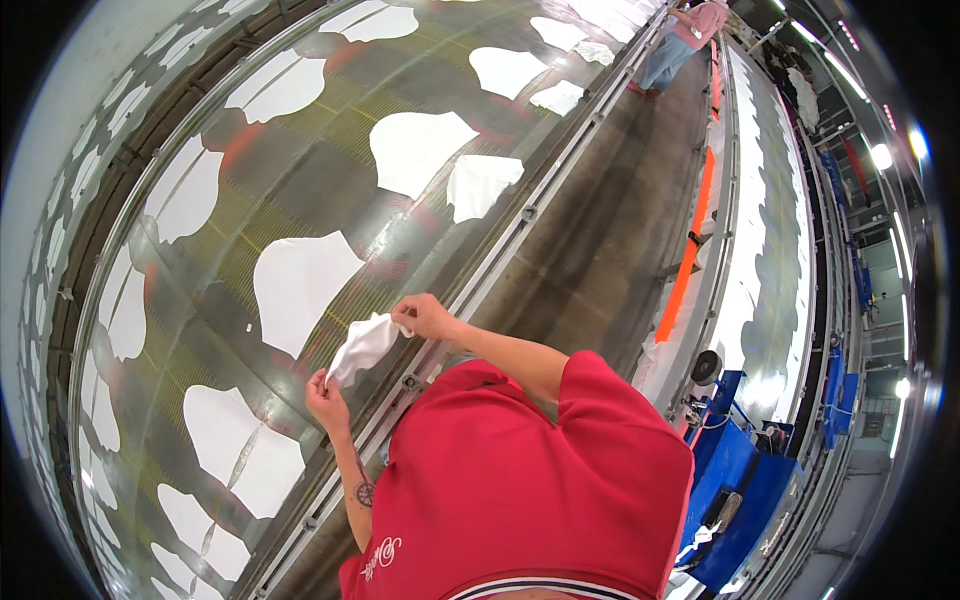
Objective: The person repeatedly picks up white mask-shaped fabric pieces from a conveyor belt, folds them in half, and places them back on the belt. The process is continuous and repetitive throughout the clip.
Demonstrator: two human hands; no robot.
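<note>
A small white cut fabric piece (pixel 364 349) is stretched between my two hands over the near edge of a long printing table (pixel 300 205). My left hand (pixel 326 402) pinches its lower left corner. At the upper right corner, my right hand (pixel 422 316) has its fingers closed on the cloth. The piece hangs with soft folds, and whether its lower edge touches the table cannot be told. Just beyond it a larger white fabric panel (pixel 300 290) lies flat on the table. Another flat panel (pixel 243 448) is to the left of my left hand.
More white panels lie in rows, with a loose, wrinkled piece (pixel 484 186) farther along. A metal rail (pixel 530 213) edges the table. An aisle floor (pixel 590 225) separates it from a second table with an orange strip (pixel 690 262) and blue equipment (pixel 735 500). A person (pixel 675 50) stands far down the aisle.
</note>
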